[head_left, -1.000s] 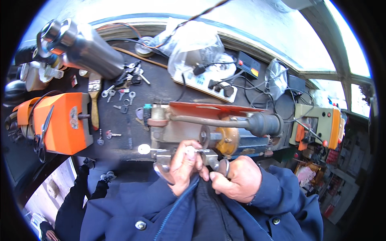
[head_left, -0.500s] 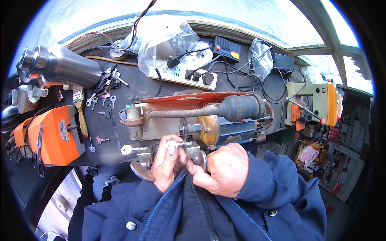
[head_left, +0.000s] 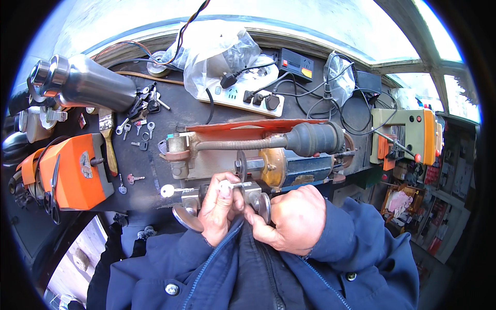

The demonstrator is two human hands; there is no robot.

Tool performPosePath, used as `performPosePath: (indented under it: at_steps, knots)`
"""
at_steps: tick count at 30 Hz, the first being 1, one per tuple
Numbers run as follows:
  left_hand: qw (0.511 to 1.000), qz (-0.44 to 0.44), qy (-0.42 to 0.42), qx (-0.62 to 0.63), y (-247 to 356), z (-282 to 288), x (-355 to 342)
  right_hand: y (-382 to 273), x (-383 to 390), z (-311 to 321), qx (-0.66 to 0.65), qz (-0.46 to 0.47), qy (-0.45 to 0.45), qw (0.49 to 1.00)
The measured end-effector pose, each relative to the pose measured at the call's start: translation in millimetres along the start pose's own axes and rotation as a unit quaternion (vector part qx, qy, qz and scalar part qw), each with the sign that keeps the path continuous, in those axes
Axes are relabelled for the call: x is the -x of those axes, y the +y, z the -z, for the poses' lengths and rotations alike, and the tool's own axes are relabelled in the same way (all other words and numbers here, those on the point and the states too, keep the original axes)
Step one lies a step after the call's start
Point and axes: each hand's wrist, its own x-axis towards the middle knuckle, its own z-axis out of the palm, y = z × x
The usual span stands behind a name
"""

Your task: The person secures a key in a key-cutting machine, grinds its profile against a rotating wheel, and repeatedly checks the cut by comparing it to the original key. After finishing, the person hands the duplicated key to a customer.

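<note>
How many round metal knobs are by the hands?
2. The left knob is just left of the left hand; the right knob is at the right hand. The hands could hide more.

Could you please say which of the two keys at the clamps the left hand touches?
The right-hand key, its head against the left hand; the other key, farther left, has its head untouched.

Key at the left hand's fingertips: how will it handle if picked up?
The key is probably stiff: its blade looks like straight metal. Its small, shiny head may slip in the left hand. Likely light, being slim.
</note>
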Motion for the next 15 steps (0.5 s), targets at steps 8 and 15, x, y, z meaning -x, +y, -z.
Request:
performPosePath:
  at_steps: [8, 15]
  knots:
    - [1.000, 0.000, 0.009, 0.000, 0.8, -2.1, 0.3, 2.0, -0.2, 0.3, 0.062, 0.037, -0.002, 0.997]
    - [1.000, -0.004, 0.004, 0.010, 0.6, -3.6, 0.2, 1.7, 0.6, -1.0, 0.089, 0.038, -0.008, 0.995]
